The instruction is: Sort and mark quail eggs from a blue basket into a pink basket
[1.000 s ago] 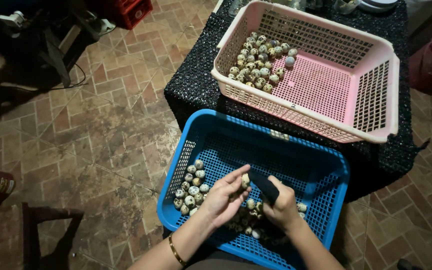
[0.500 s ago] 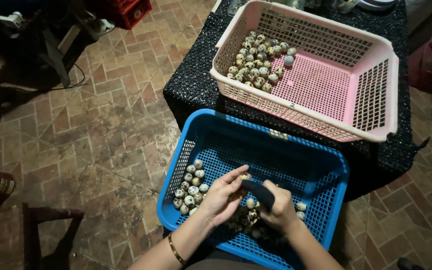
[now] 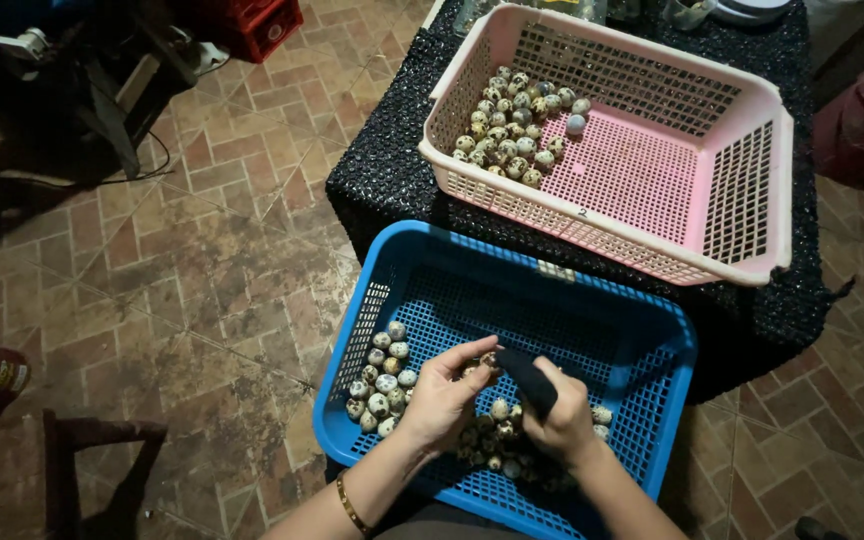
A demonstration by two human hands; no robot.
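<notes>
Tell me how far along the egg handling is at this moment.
Done: a cluster of speckled eggs sits in the back corner of the pink basket. In hand: the left hand holds one egg while the right hand holds a dark cloth against it. Left: many eggs remain in the blue basket.

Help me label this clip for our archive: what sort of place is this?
Probably a home yard or small backyard workshop: worn brick-tile floor, a blue basket and a pink basket of speckled eggs, the pink one on a cloth-covered table.
</notes>
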